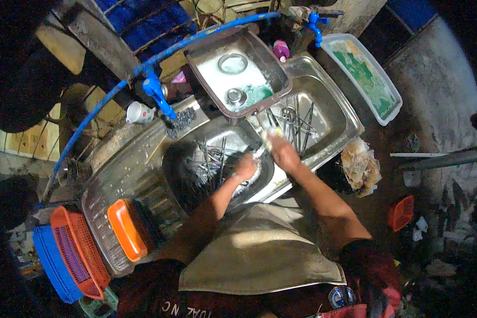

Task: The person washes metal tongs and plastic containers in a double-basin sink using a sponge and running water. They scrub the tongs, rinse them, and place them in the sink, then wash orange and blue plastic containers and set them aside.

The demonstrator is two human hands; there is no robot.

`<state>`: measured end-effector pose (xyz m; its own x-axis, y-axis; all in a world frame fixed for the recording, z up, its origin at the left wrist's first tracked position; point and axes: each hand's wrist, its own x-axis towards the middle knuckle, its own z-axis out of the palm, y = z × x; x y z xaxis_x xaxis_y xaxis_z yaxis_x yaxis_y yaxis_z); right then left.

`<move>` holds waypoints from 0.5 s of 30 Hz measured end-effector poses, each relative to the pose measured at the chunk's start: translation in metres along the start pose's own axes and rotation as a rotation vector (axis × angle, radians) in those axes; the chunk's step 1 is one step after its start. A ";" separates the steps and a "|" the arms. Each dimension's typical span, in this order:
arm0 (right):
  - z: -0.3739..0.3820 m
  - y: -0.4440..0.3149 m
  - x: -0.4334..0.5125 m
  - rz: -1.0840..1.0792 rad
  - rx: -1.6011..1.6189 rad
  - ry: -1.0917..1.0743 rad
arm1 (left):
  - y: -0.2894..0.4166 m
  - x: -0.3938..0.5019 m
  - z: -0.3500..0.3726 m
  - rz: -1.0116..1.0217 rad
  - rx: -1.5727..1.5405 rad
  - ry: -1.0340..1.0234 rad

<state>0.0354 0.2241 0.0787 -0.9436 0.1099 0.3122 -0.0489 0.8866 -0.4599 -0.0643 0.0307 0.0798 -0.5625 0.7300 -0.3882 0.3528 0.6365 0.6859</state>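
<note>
Over the right part of the left sink basin (212,137), my left hand (246,167) grips a thin light utensil whose kind I cannot tell. My right hand (284,153) is closed around a blurred yellow-and-white sponge (273,137), close to the utensil's other end, above the divider between the basins. Metal utensils (222,159) lie in the left basin, and several more (298,119) lie in the right basin (326,103). Behind my hands, a brown plastic tub (280,95) holds foamy water, a round container (232,63) and a small metal cup (234,95).
A blue tap (157,95) reaches over the rear sink edge, near a white mug (140,112) and a dark scouring mesh (181,121). An orange tray (127,230) stands on the left drainboard beside plastic baskets (79,254). A tray of green liquid (393,115) is at right, above a crumpled plastic bag (361,167).
</note>
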 end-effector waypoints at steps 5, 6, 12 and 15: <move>-0.014 0.002 0.009 -0.028 0.039 -0.054 | 0.002 -0.004 -0.008 0.101 -0.028 0.038; -0.014 0.007 0.005 0.054 0.011 -0.031 | 0.007 0.000 -0.007 0.105 -0.027 0.014; -0.013 0.007 0.002 0.120 0.061 -0.148 | -0.025 0.008 0.030 0.112 -0.155 0.089; -0.006 0.008 -0.003 0.040 -0.010 0.094 | -0.006 0.001 0.007 0.049 -0.103 -0.047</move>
<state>0.0401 0.2336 0.0791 -0.9098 0.1866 0.3707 -0.0079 0.8852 -0.4651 -0.0616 0.0296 0.0713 -0.5095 0.7722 -0.3795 0.2989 0.5724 0.7635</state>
